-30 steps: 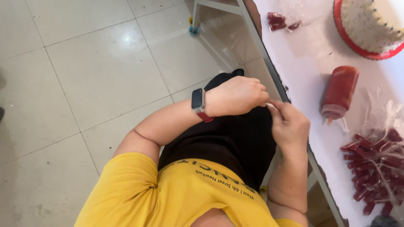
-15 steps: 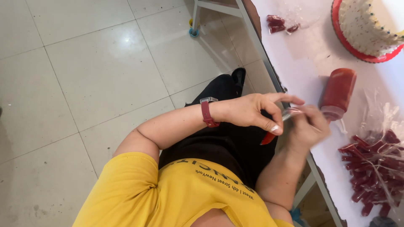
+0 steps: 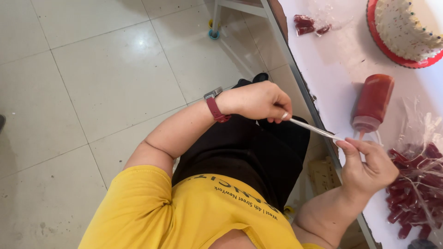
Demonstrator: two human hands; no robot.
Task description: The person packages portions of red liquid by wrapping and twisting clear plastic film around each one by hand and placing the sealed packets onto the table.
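Note:
A thin clear plastic strip [image 3: 314, 129] is stretched taut between both my hands over my lap, at the edge of a white table [image 3: 332, 69]. My left hand [image 3: 258, 100], with a dark red watch on its wrist, is fisted on the strip's left end. My right hand [image 3: 367, 163] pinches the other end just above the table edge. A red sauce squeeze bottle [image 3: 373, 102] lies on the table just beyond my right hand. A pile of small red filled plastic sachets [image 3: 417, 184] lies to the right of that hand.
A red-rimmed round tray holding a pale, speckled mound [image 3: 402, 28] stands at the table's far right. A few red sachets [image 3: 307, 25] lie at the far end. Grey tiled floor [image 3: 101, 83] spreads to the left. A table leg with a foot [image 3: 213, 31] stands ahead.
My hands were close together over my lap; they have moved apart, the right one toward the table, pulling the clear strip straight between them.

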